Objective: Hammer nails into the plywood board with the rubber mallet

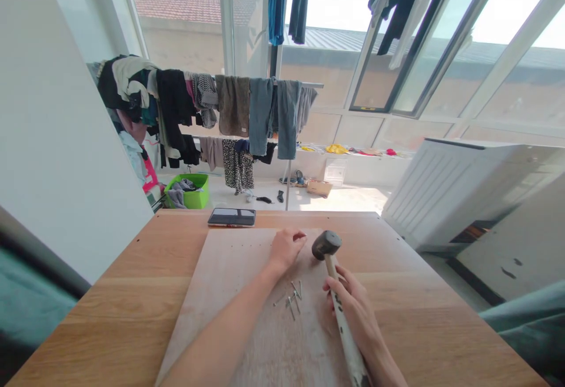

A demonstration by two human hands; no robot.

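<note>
A pale wooden board [212, 310] lies on the table, with a row of small dark dots near its far edge. Over the board's far part, my left hand [286, 250] is closed, thumb and fingers pinched together; whatever sits between them is too small to make out. My right hand [353, 304] grips the light, worn handle of a mallet [327, 244], its black head raised near the board's far right, just right of my left hand. Several loose nails [295, 300] lie on the board between my two arms.
The wooden table [119, 293] extends around the board. At its far edge rests a dark phone or tablet [232, 217]. Beyond stand a laden clothes rack [265, 116] and a green basket [196, 195] of clothes. A white cabinet-like unit [445, 187] is at the right.
</note>
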